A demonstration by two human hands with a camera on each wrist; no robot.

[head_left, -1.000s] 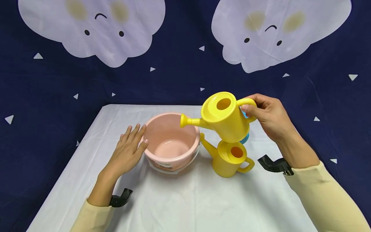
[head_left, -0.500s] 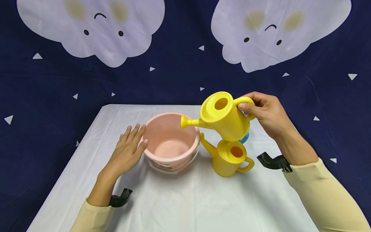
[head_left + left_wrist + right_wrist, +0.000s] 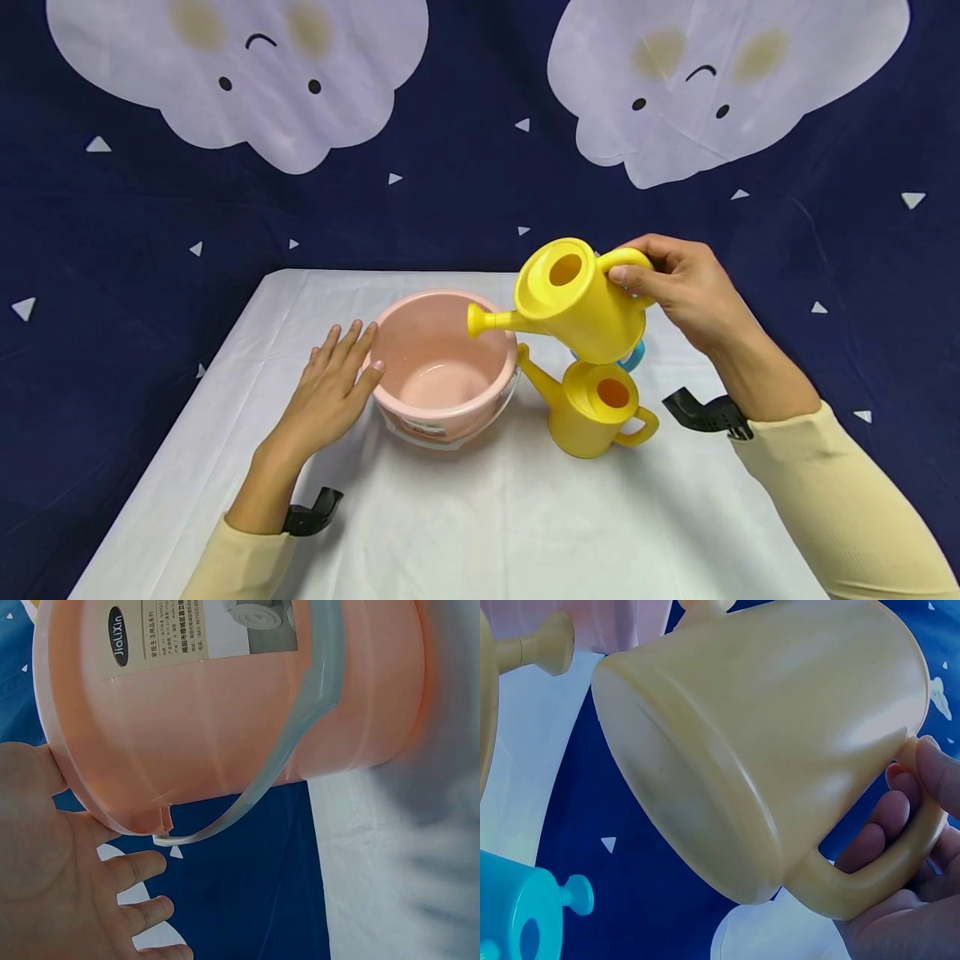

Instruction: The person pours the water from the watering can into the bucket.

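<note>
My right hand (image 3: 693, 292) grips the handle of a yellow watering can (image 3: 592, 312), which is held in the air and tilted so its spout reaches over the right rim of a pink bucket (image 3: 450, 413). In the right wrist view, fingers and thumb curl round the handle of that watering can (image 3: 765, 727). My left hand (image 3: 330, 392) lies with straight fingers against the bucket's left rim; the left wrist view shows it touching the rim of the bucket (image 3: 187, 742). Liquid in the bucket is hard to make out; small shiny spots show on its inner wall.
A second yellow watering can (image 3: 588, 421) stands on the white-covered table (image 3: 540, 525), right of the bucket and below the raised one. Behind it is a blue watering can (image 3: 525, 907), mostly hidden in the head view. A dark blue cloth (image 3: 465, 208) with clouds hangs behind.
The raised watering can and my right hand have shifted slightly left, and the can tips a little more toward the bucket. My left hand and the bucket have not moved.
</note>
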